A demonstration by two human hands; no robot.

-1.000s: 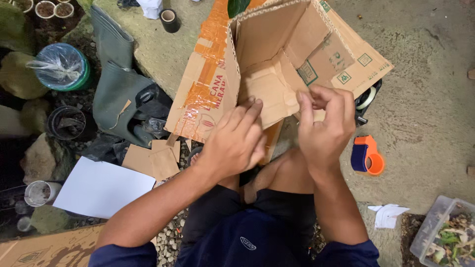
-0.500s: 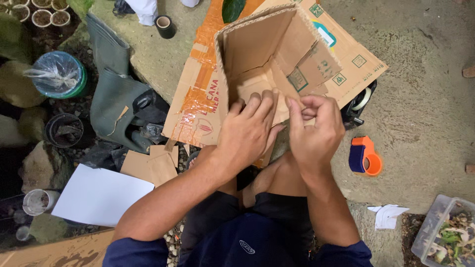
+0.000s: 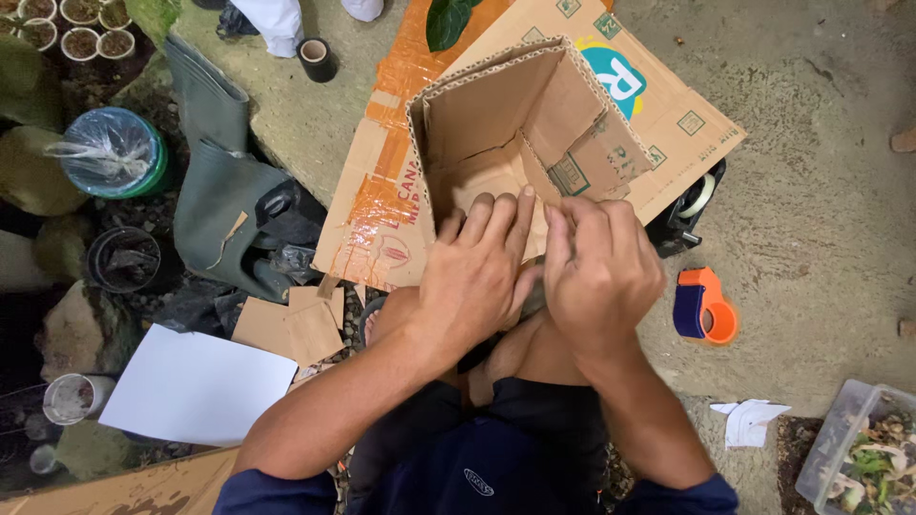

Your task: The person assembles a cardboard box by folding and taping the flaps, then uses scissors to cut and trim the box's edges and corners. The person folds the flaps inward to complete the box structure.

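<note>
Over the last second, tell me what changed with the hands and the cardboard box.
The cardboard box has been turned so its open inside faces the camera more squarely. Both hands closed in together at its near edge: the left hand now lies flat against the box wall, and the right hand pinches the edge beside it. The orange tape dispenser, white sheet and green boots stayed put.
</note>
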